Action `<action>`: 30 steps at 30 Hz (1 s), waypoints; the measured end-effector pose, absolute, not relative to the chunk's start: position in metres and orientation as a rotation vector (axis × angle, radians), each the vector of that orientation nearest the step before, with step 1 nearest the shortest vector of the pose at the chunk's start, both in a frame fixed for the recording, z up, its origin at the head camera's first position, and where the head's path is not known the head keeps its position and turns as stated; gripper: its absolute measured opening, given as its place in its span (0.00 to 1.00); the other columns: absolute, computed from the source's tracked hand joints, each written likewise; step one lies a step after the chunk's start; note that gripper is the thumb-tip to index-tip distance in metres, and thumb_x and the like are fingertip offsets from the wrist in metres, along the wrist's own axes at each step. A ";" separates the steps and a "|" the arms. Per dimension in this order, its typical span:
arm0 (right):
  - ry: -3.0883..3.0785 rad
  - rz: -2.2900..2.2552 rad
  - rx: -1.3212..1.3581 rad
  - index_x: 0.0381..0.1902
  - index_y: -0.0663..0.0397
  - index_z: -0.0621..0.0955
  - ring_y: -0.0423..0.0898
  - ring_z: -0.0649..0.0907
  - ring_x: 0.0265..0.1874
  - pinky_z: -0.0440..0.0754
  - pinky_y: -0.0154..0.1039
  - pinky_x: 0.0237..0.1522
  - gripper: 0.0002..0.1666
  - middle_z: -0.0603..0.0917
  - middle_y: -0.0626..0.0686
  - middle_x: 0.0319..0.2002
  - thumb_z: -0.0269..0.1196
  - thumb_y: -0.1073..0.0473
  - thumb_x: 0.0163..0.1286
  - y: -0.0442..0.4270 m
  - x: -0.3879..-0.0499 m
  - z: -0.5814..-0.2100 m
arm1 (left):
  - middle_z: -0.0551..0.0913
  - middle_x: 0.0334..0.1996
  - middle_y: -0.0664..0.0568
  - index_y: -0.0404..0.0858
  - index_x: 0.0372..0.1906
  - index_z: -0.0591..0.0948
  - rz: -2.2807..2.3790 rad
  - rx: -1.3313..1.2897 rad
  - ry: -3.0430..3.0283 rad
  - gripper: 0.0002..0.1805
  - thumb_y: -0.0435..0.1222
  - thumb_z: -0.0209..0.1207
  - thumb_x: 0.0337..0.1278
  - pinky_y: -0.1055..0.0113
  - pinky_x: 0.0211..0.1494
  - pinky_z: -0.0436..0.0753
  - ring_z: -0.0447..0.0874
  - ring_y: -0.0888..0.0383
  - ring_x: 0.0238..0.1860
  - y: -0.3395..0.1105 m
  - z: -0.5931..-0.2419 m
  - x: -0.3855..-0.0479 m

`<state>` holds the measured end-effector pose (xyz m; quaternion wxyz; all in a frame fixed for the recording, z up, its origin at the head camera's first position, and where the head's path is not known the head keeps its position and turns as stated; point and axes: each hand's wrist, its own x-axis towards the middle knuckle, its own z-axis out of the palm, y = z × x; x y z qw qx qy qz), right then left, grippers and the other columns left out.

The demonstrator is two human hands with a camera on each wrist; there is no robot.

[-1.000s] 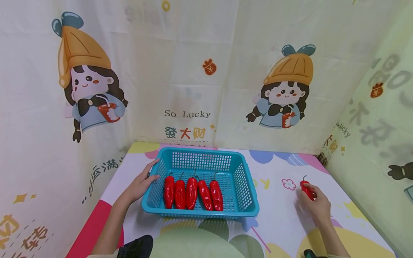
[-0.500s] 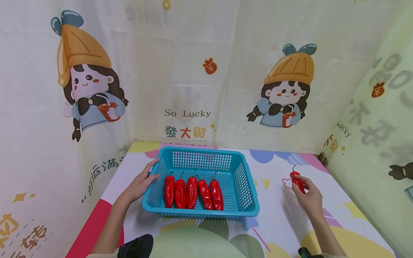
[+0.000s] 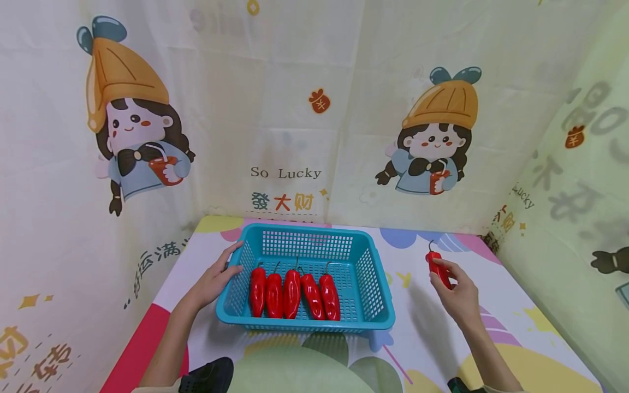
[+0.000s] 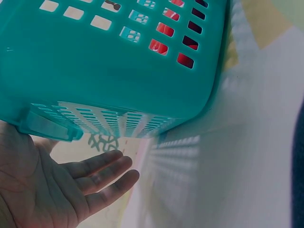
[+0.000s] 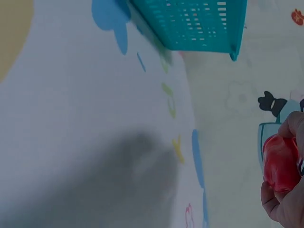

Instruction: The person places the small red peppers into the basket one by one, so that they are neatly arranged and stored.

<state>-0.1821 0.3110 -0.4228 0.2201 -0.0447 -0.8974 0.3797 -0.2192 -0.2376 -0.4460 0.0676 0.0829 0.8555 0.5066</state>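
Observation:
My right hand (image 3: 459, 292) pinches a red chili pepper (image 3: 434, 267) between thumb and fingers, held above the table to the right of the basket, its thin stem pointing up. In the right wrist view the same pepper (image 5: 280, 164) appears at the right edge, partly covered by the fingers. My left hand (image 3: 216, 278) rests on the left rim of the blue plastic basket (image 3: 314, 326). The left wrist view shows three of its fingers (image 4: 111, 190) extended below the rim, apart from the slotted wall. Several red chili peppers (image 3: 292, 295) lie side by side in the basket.
The basket stands on a table with a colourful printed cover (image 3: 413, 349). Pale printed cloth (image 3: 295, 109) hangs behind the table and along both sides. Dark wrist straps (image 3: 206, 376) show at the bottom edge.
My right hand has moved left and away from me with the pepper, rising off the table and nearing the basket. My left hand, the basket and its peppers have stayed in place.

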 end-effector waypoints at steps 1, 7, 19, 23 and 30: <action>-2.482 1.051 -0.112 0.68 0.55 0.76 0.58 0.75 0.55 0.75 0.19 0.35 0.29 0.77 0.66 0.62 0.67 0.61 0.70 0.309 -0.182 -0.422 | 0.52 0.79 0.33 0.55 0.83 0.48 1.528 0.248 2.577 0.39 0.45 0.50 0.76 0.38 0.60 0.81 0.56 0.27 0.74 -0.238 -0.446 -0.219; -2.478 1.067 -0.067 0.67 0.54 0.77 0.58 0.76 0.53 0.78 0.23 0.34 0.28 0.78 0.65 0.60 0.67 0.61 0.70 0.295 -0.179 -0.418 | 0.52 0.79 0.33 0.54 0.83 0.47 1.544 0.257 2.568 0.39 0.45 0.51 0.75 0.39 0.59 0.82 0.55 0.28 0.75 -0.237 -0.446 -0.218; -2.410 1.089 0.076 0.64 0.55 0.79 0.55 0.78 0.52 0.79 0.23 0.38 0.28 0.80 0.62 0.59 0.69 0.65 0.66 0.267 -0.178 -0.414 | 0.51 0.79 0.33 0.54 0.83 0.47 1.535 0.255 2.574 0.41 0.45 0.53 0.74 0.38 0.59 0.82 0.54 0.28 0.75 -0.238 -0.446 -0.218; -2.422 1.099 0.066 0.65 0.54 0.78 0.57 0.78 0.54 0.78 0.22 0.39 0.31 0.79 0.62 0.61 0.71 0.65 0.64 0.259 -0.178 -0.412 | 0.51 0.80 0.33 0.54 0.83 0.47 1.535 0.262 2.576 0.40 0.45 0.53 0.75 0.38 0.59 0.82 0.53 0.28 0.75 -0.238 -0.446 -0.219; -2.415 1.167 0.093 0.66 0.52 0.78 0.58 0.78 0.54 0.80 0.24 0.38 0.31 0.79 0.62 0.62 0.71 0.64 0.65 0.243 -0.178 -0.408 | 0.51 0.80 0.34 0.54 0.83 0.47 1.538 0.259 2.574 0.41 0.44 0.53 0.74 0.38 0.59 0.82 0.53 0.28 0.75 -0.238 -0.446 -0.218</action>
